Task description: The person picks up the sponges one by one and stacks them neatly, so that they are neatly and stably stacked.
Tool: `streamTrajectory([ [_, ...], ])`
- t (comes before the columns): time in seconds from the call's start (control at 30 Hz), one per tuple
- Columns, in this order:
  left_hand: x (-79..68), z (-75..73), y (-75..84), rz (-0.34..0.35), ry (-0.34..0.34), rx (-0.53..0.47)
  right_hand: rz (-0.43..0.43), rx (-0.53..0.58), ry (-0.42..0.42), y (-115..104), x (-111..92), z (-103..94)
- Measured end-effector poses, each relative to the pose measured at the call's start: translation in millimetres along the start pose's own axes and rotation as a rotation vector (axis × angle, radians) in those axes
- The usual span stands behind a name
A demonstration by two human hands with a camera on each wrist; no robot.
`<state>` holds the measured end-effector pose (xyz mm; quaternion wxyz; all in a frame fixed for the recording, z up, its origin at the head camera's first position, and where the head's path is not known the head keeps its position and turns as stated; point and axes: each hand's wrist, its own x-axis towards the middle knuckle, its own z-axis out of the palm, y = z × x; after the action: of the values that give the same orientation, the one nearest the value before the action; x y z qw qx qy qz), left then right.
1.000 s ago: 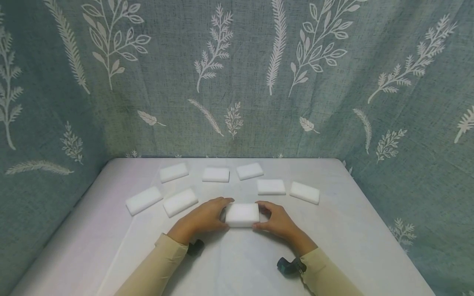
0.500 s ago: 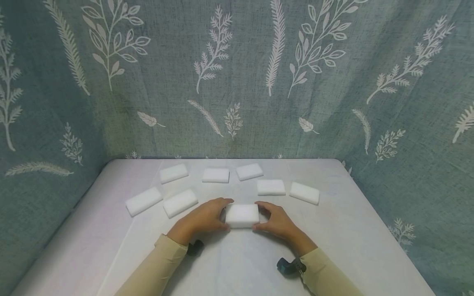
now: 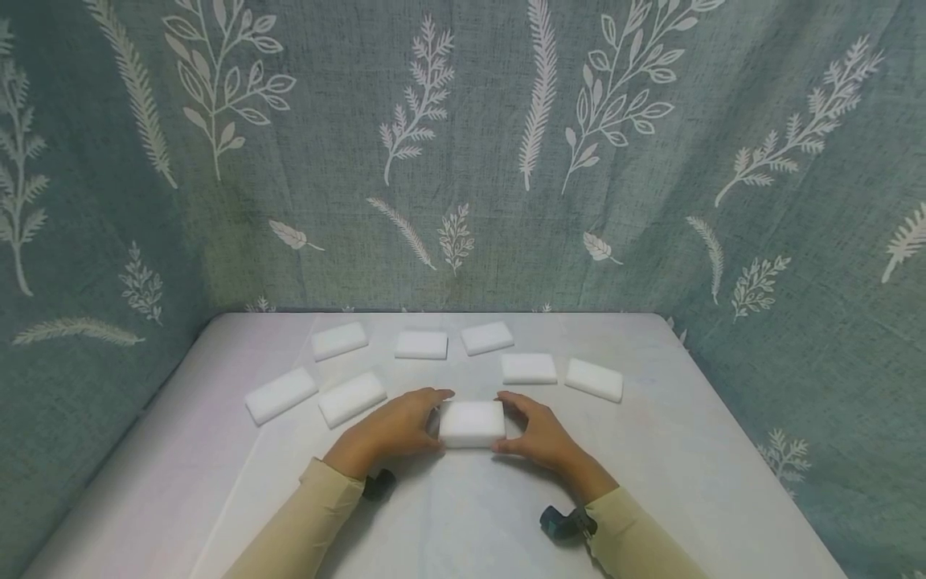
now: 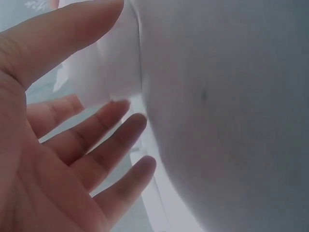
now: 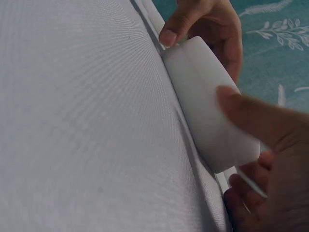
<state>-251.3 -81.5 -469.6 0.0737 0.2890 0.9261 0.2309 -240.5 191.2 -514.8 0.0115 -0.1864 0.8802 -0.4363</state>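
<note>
At the middle of the white table, a white block that looks like two stacked sponges (image 3: 472, 425) lies between both hands. A seam runs along the side of these sponges (image 5: 203, 96) in the right wrist view. My left hand (image 3: 401, 425) holds the left end, thumb at the near corner and fingers at the far one. On the opposite end, my right hand (image 3: 541, 430) has its thumb along the near side and fingers behind. In the left wrist view, the left hand (image 4: 72, 140) shows thumb and fingers spread around the white end.
Single white sponges lie scattered beyond the hands: two at the left, such as a tilted sponge (image 3: 352, 398), several along the back, including a sponge (image 3: 421, 344), and a sponge (image 3: 594, 379) at the right. A green leaf-patterned curtain (image 3: 463, 161) borders the table (image 3: 651, 498).
</note>
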Motion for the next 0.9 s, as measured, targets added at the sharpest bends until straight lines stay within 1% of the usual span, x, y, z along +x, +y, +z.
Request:
streamTrajectory([
  [0.13, -2.7, -10.4, -7.1, -0.028, 0.022, -0.009, -0.011, 0.122, 0.045, -2, 1, 0.6],
  [0.23, -8.0, -18.7, -15.5, -0.044, 0.043, -0.03, 0.0, 0.222, 0.073, -4, 1, 1.5],
  [0.33, -16.0, -24.6, -27.2, -0.051, 0.058, -0.024, 0.018, 0.267, 0.077, -5, 1, 2.9],
  [0.53, -35.5, -37.9, -50.2, -0.059, 0.115, 0.008, 0.052, 0.245, 0.082, -7, 0, 4.7],
  [0.73, -53.5, -51.9, -71.1, -0.089, 0.195, 0.054, 0.046, 0.215, 0.083, -11, -2, 4.6],
  [0.8, -58.0, -55.2, -77.8, -0.107, 0.215, 0.069, 0.04, 0.211, 0.083, -10, -3, 4.7],
  [0.9, -63.7, -58.6, -86.6, -0.149, 0.228, 0.095, 0.033, 0.203, 0.081, -8, -3, 5.3],
])
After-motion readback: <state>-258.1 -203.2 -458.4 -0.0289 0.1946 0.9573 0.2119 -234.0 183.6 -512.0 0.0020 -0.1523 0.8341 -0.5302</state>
